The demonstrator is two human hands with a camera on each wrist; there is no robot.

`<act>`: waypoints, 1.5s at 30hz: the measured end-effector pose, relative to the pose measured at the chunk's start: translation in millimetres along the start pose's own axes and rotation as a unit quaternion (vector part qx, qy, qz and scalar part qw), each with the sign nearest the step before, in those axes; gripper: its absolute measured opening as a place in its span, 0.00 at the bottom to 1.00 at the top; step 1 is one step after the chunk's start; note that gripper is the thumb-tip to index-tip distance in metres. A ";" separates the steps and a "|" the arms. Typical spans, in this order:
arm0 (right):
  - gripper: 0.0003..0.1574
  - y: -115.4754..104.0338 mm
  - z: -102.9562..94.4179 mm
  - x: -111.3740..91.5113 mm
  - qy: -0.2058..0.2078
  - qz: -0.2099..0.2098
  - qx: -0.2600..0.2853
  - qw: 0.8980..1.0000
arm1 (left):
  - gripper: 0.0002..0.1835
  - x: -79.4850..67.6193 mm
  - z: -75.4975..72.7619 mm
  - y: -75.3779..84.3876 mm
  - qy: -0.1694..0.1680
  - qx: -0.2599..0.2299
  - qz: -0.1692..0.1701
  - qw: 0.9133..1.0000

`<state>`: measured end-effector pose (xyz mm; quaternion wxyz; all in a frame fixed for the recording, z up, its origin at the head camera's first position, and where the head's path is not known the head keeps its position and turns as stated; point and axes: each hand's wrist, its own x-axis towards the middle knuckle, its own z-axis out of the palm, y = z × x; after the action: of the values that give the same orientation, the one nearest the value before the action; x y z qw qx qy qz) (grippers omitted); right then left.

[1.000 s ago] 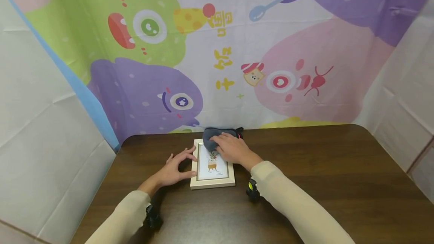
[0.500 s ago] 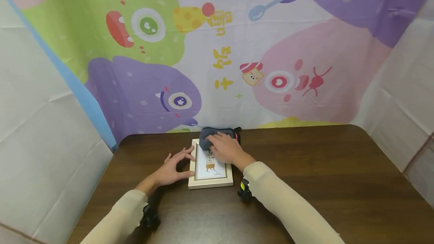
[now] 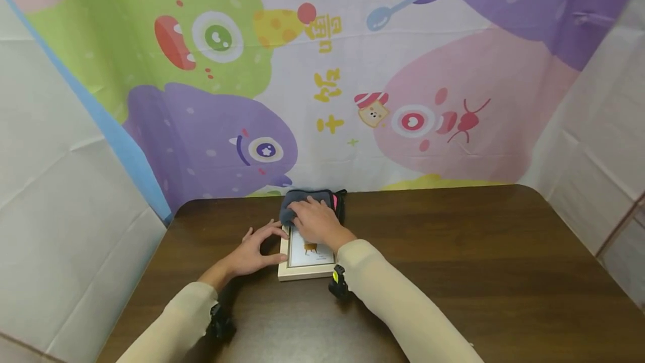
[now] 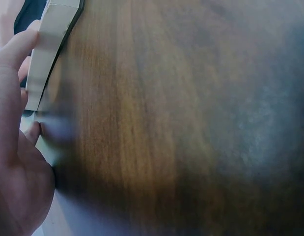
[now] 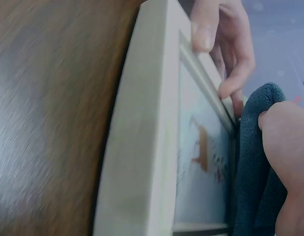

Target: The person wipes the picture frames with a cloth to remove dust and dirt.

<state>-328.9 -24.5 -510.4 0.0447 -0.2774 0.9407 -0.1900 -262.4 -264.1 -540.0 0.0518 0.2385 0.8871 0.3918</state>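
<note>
Sliding leftward together since the earlier view, the right hand (image 3: pixel 316 224) and the dark cloth (image 3: pixel 302 195) now cover the upper left corner of the picture frame (image 3: pixel 307 273); the left hand (image 3: pixel 249 254) hardly changes.

The picture frame lies flat and face up on the table (image 3: pixel 443 273), near the edge by the patterned sheet (image 3: pixel 347 167). Below the cloth, the lower part of the picture (image 3: pixel 297 255) shows, with an orange-brown shape on legs.

Bunched beneath the palm, the cloth is grasped by the right hand from above; the right wrist view shows a digit pushed into its folds. Held this way, the soft layers probably keep the fingertips off the picture's face and spread their pressure. How tightly the hidden fingers close cannot be told. Pink and black show at the cloth's right end; whether they belong to it is unclear.

Loosely arched rather than clenched, the left hand sets its thumb near the lower part of the frame's left edge and its fingers near the upper part. That spread seems meant to brace the frame against sideways pushing while leaving its face free.

Both forearms slant inward from the near side in cream sleeves (image 3: pixel 403 296), the right one reaching farther, its hand palm down over the frame.
</note>
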 end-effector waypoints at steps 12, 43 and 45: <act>0.30 -20.6 -8.6 -2.4 -0.022 0.008 -0.041 0.999 | 0.23 -0.2 -1.9 12.1 -0.015 0.004 -0.023 1.000; 0.25 5.9 -37.9 -53.4 0.019 -0.011 -0.087 0.996 | 0.24 2.6 2.7 -13.1 0.006 0.003 0.040 0.999; 0.25 7.8 -38.2 -55.1 0.021 -0.008 -0.085 0.996 | 0.24 -0.2 0.1 -4.9 0.007 0.004 0.041 0.999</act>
<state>-293.7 23.9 -479.2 0.0000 -0.2838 0.9519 -0.1155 -264.1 -267.0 -543.6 0.0286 0.2719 0.8784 0.3920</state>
